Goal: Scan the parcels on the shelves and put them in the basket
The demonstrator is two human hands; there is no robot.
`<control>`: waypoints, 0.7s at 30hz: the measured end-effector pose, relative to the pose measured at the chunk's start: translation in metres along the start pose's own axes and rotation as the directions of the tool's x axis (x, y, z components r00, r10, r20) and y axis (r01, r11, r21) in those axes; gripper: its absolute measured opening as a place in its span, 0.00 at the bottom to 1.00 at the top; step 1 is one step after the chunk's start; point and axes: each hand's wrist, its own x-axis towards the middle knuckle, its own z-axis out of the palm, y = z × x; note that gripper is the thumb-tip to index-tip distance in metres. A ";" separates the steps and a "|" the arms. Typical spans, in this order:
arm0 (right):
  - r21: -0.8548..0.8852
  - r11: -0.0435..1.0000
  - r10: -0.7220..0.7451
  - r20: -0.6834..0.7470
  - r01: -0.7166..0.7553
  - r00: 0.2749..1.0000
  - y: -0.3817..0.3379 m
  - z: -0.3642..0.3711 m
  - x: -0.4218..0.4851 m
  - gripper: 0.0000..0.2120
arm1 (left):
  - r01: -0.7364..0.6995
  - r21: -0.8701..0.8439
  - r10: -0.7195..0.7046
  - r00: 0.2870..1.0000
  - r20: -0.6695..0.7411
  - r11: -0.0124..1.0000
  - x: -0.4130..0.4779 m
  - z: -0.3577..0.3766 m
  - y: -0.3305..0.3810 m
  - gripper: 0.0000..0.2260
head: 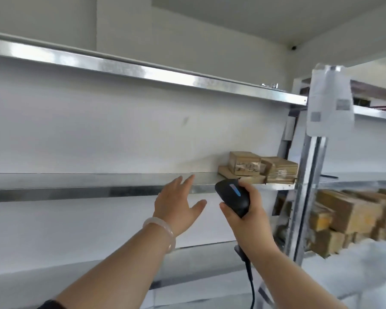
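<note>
While the right hand [247, 216] grips the black scanner [233, 197], the left hand [178, 204], at its 9 o'clock, is spread wide and holds nothing. Farther off, at the scanner's 1 o'clock, brown parcels [259, 169] sit stacked on the shelf [76, 192].

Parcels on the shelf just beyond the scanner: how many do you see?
3: a flat parcel on the shelf, a cube parcel on top of it, a taped parcel right of them. Others may hide behind.
</note>
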 end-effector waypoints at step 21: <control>-0.071 0.997 0.022 -0.165 -0.034 0.986 0.140 -0.112 0.201 0.25 | 0.023 -0.279 -0.002 0.997 0.077 0.960 0.205 0.169 0.093 0.33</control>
